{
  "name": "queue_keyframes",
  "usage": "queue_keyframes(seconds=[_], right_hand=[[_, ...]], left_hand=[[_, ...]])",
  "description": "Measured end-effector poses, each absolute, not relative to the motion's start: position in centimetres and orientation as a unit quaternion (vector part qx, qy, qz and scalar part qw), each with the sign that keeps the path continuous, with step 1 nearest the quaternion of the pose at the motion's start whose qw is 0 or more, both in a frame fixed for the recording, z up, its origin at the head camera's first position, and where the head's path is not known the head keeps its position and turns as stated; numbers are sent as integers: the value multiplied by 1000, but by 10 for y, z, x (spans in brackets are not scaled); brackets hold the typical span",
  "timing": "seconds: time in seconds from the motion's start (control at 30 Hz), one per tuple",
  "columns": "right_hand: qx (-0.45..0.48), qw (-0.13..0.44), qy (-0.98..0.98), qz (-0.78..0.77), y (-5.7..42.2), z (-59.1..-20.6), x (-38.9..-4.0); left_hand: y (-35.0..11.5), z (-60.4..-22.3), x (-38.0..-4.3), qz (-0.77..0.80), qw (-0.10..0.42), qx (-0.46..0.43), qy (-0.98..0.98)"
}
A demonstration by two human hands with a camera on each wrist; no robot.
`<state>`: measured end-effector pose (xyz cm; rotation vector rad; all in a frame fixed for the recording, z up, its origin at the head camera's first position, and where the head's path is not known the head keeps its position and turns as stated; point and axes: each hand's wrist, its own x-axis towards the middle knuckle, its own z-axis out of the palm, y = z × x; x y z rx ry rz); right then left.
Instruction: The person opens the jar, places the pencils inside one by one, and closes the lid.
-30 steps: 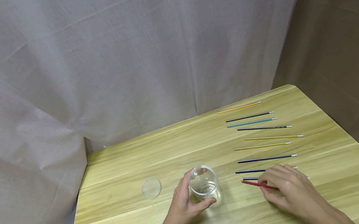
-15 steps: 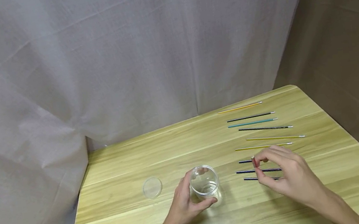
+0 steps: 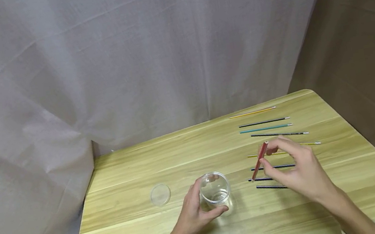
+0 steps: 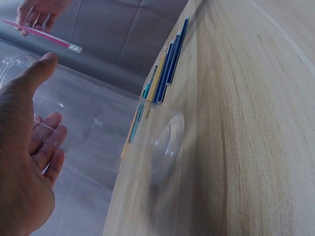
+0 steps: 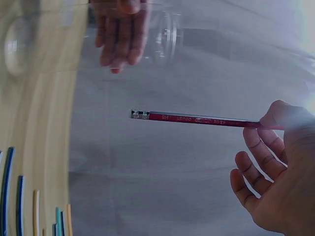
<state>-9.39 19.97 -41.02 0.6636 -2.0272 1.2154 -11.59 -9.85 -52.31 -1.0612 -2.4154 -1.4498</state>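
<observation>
My left hand is wrapped around a clear plastic jar that stands upright on the table, its mouth uncovered. Between the thumb and fingers of my right hand is a red pencil, pinched near one end and raised above the table. In the right wrist view the red pencil has its metal band and eraser end pointing toward the jar. The head view has it slanted, its lower end right of the jar and apart from it.
Several pencils lie in a loose column at the right, among them an orange pencil, a teal pencil and a dark blue pencil. A clear round lid lies left of the jar. Grey cloth hangs behind the table.
My right hand has lifted the red pencil off the table, away from the dark blue pencils, and turned it from lying flat to slanting. The left hand keeps its hold on the jar.
</observation>
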Motion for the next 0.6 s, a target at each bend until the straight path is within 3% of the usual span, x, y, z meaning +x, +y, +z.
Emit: queue_keyframes(seconds=[0.6], right_hand=[[249,332,-740,529,184,-391,-101]], left_hand=[[-96,-523,-114,-484,67,-355,-797]])
